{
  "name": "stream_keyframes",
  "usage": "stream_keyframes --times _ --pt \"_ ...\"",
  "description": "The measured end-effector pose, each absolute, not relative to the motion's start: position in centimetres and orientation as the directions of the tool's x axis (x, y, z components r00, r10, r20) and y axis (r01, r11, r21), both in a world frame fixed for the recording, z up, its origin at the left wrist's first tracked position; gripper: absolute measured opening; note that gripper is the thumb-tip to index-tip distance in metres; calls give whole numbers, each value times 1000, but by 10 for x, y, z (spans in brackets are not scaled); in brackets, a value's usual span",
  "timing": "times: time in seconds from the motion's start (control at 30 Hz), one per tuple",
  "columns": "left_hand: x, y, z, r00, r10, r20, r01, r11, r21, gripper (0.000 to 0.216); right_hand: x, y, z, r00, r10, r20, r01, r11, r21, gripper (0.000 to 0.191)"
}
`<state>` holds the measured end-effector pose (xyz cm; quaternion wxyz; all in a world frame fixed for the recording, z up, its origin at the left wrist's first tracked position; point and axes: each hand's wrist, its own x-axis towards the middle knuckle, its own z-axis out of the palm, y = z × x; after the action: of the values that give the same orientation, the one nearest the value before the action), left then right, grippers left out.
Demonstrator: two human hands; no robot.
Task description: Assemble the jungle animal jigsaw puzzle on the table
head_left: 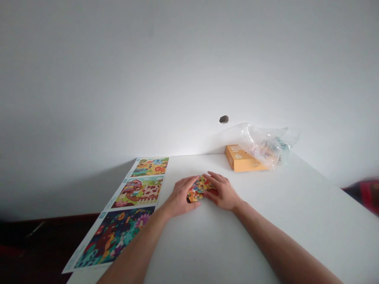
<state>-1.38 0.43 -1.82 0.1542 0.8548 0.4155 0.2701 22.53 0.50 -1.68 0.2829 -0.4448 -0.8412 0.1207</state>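
Fig. 1. Head view. We see a small heap of coloured puzzle pieces [199, 188] lying on the white desk [266, 225], at the centre of the view and bracketed by both hands. The left hand [180, 195] lies at 9 o'clock of the heap and the right hand [223, 191] at 3 o'clock. Each is flat on its palm with the fingers extended and loosely together, the tips laid over the heap's edges. Neither hand pinches a piece. A printed sheet of three pictures [130, 209] runs from 9 to 7 o'clock along the desk's left edge. An orange box [241, 159] stands at 1 o'clock, with a clear plastic bag [265, 144] resting against it. A dark mark [224, 119] shows on the wall at 12 o'clock.

We judge the step in hand to be handling the heap between the palms. To do it well, we would press evenly from both sides and keep the palms low on the desk, so that no piece slips beneath them. We would also move slowly, so that the top pieces do not spill towards 6 or 12 o'clock.
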Motion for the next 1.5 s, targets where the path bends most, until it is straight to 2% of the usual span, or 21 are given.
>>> stream_keyframes --times 0.17,0.37,0.53,0.7,0.83,0.93,1.07,1.23,1.37,1.43,1.5 --pt "-13 5 -15 468 803 369 605 -595 529 59 226 10 -23 -417 837 353 712 543 -445 42" --pt "-13 7 -20 490 800 348 635 -600 487 63 229 15 -28 -396 835 383 701 544 -461 40" --pt "-13 10 -27 425 823 378 628 -568 531 49 233 18 -25 -386 826 411 662 559 -500 35" --pt "-13 9 -25 445 817 367 627 -577 524 56 236 16 -21 -425 804 415 549 594 -588 37" --pt "-12 7 -23 452 813 368 630 -583 514 62 235 14 -16 -419 822 385 449 556 -700 45" --pt "-12 6 -21 465 804 370 633 -594 496 66 236 13 -14 -423 837 347 428 522 -737 45" --pt "-11 7 -22 504 793 342 640 -609 469 71 235 15 -18 -387 860 332 504 498 -706 44" --pt "-9 9 -24 446 820 360 657 -573 491 57 234 21 -26 -276 890 362 599 454 -660 42" --pt "-8 7 -20 438 821 366 653 -570 498 57 237 23 -25 -272 891 364 637 450 -626 35" --pt "-9 5 -18 444 815 372 646 -579 497 58 241 22 -23 -314 880 356 653 472 -592 45" --pt "-10 5 -17 450 809 378 642 -587 493 60 246 20 -22 -392 855 338 663 518 -541 68"
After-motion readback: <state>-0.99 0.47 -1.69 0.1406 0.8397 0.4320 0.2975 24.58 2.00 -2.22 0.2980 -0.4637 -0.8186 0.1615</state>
